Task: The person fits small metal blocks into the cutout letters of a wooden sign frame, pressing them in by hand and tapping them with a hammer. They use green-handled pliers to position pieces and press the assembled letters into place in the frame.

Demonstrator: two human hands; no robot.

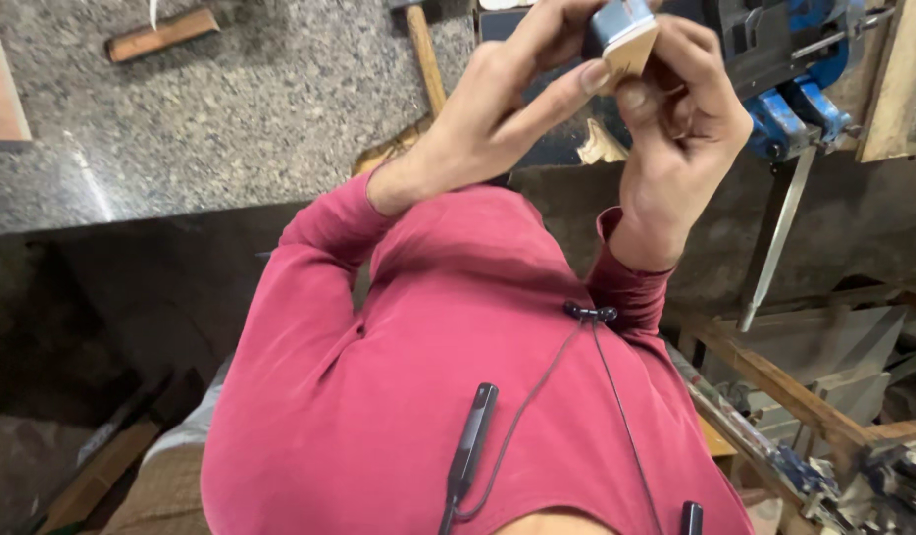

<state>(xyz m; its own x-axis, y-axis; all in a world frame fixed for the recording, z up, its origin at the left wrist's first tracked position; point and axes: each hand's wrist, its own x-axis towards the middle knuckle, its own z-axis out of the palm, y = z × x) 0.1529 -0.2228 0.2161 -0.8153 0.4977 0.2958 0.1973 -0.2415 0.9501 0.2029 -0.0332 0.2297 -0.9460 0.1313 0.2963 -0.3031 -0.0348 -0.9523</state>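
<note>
Both my hands are raised in front of my chest, above the edge of the stone worktop. Together they hold a small wooden block [631, 50] with a grey metal piece on top. My left hand [498, 99] pinches the block from the left with thumb and fingers. My right hand [676, 129] wraps it from the right, thumb against its lower edge. My fingers hide most of the block. My red long-sleeved shirt [458, 376] fills the lower half of the view.
A blue bench vise [805, 94] sits just right of my hands, its steel handle bar [778, 243] hanging down. A speckled stone worktop [230, 109] carries a wooden-handled hammer [425, 54], a wood offcut [161, 33] and a shaving [599, 147]. Wooden frames [775, 381] stand lower right.
</note>
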